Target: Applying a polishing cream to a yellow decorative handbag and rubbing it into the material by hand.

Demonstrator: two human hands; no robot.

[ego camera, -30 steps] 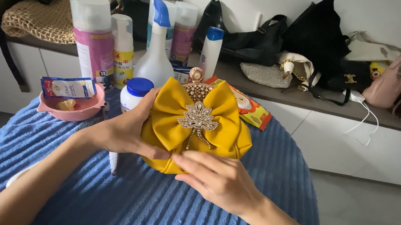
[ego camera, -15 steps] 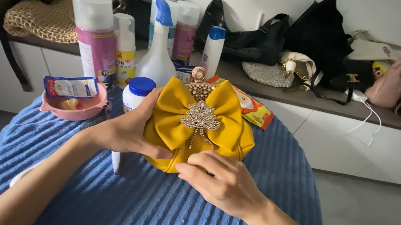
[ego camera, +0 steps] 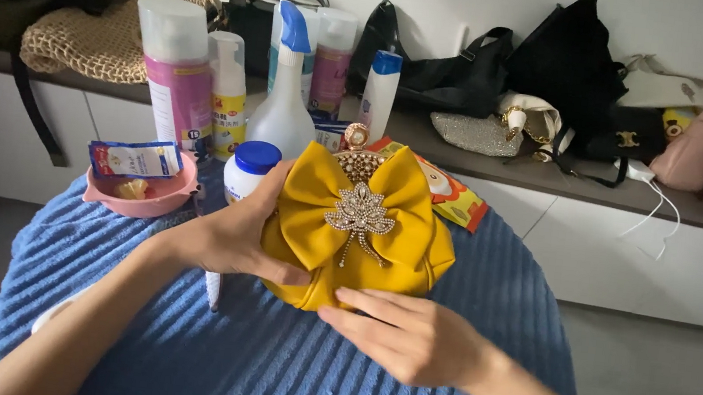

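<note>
Your left hand cups the left flank of the yellow bag, thumb laid across its lower front and fingers wrapped up the side — a firm hold, not a pinch. Your right hand lies flat and open at the bag's base, fingertips touching the bottom front edge, gripping nothing. The bag stands upright near the middle of the round table under a blue ribbed cloth, its big bow and jewelled brooch facing you, its beaded clasp on top.

To handle it well, keep the left palm on the plain satin and off the bow — the loops look soft and would likely crush or crease under pressure. Keep fingers away from the brooch too; its hanging strands look as if they could snag. Let the right hand steady the base from below rather than press in, so the rounded body keeps its shape.

Mind the crowd behind the bag. A small white jar with a blue lid stands just beside your left fingers, a spray bottle just behind that, and a tall pink-labelled can farther left; a pink bowl holding a packet sits near your left wrist. A nudge backward or leftward could tip one of these. Any turning of the bag is safest toward you, over the bare cloth.
</note>
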